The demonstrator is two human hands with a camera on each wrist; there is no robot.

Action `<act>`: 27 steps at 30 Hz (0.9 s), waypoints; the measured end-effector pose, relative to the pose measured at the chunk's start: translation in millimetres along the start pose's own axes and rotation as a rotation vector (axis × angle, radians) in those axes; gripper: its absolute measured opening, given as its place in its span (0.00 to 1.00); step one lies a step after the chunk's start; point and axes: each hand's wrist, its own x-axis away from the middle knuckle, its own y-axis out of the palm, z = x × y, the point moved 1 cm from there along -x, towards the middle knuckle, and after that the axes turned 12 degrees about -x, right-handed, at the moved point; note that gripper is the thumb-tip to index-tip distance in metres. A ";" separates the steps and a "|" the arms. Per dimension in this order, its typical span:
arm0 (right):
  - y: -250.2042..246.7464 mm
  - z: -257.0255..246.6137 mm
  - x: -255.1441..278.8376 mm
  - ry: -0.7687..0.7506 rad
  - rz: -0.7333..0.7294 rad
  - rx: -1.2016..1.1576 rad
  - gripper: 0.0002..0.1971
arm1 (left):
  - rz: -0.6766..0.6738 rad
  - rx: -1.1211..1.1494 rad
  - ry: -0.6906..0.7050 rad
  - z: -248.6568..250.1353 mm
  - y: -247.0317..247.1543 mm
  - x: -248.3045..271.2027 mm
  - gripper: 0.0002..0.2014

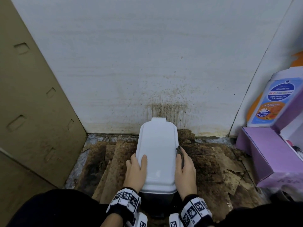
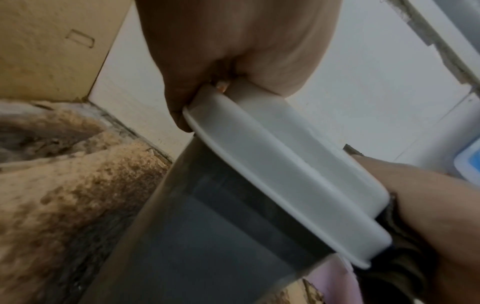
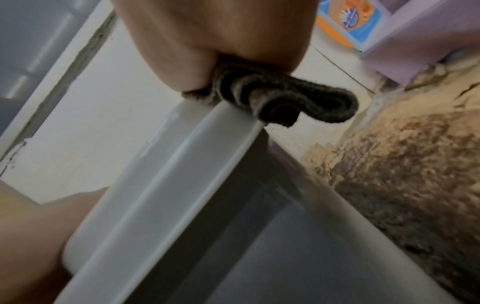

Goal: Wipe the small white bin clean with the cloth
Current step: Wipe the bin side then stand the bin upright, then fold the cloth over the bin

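Note:
The small bin (image 1: pixel 157 151) has a white lid and a grey body, and stands on the stained floor against the wall. My left hand (image 1: pixel 136 167) grips the lid's left edge, thumb on top and fingers wrapped over the rim (image 2: pixel 233 107). On the other side, my right hand (image 1: pixel 186 167) holds a folded dark grey cloth (image 1: pixel 180 153) against the lid's right edge. In the right wrist view the cloth (image 3: pixel 285 96) is bunched between the hand and the lid rim (image 3: pixel 182 156). The bin's grey body (image 2: pixel 207 236) shows below the lid.
A brown panel (image 1: pixel 36 104) leans at the left. At the right stand a purple box (image 1: pixel 265 149) and a bottle of wash (image 1: pixel 275 102). The white wall (image 1: pixel 147 54) behind the bin is stained near the floor. The floor (image 1: pixel 213 169) is dirty and peeling.

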 end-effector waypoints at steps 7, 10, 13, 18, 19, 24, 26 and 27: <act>7.1 -18.8 -8.8 -0.287 -0.153 0.154 0.22 | -0.045 0.041 0.035 0.5 -6.6 2.9 0.23; 18.4 -21.2 -13.2 -0.481 -0.327 0.394 0.23 | -0.070 0.183 0.017 -5.8 -13.2 -1.5 0.26; 28.0 -19.8 -11.3 -0.674 -0.540 0.712 0.25 | -0.050 0.333 -0.040 -18.2 -18.5 -11.6 0.47; 23.6 -28.0 -11.9 -0.631 -0.739 0.643 0.29 | 0.043 0.352 -0.038 -10.4 -28.0 -10.0 0.42; 22.4 -30.3 -12.7 -0.616 -0.773 0.607 0.28 | 0.051 0.334 -0.013 -8.2 -29.3 -9.8 0.40; 11.9 -37.5 -14.2 -0.442 -0.722 0.359 0.20 | 0.114 0.104 0.213 1.5 -31.3 -7.6 0.18; -0.4 -33.3 -16.7 -0.333 -0.555 0.271 0.20 | 0.147 -0.014 0.285 7.1 -30.9 -4.9 0.16; -9.1 -29.3 -18.1 -0.288 -0.455 0.230 0.20 | 0.159 -0.070 0.318 8.2 -29.0 -5.9 0.16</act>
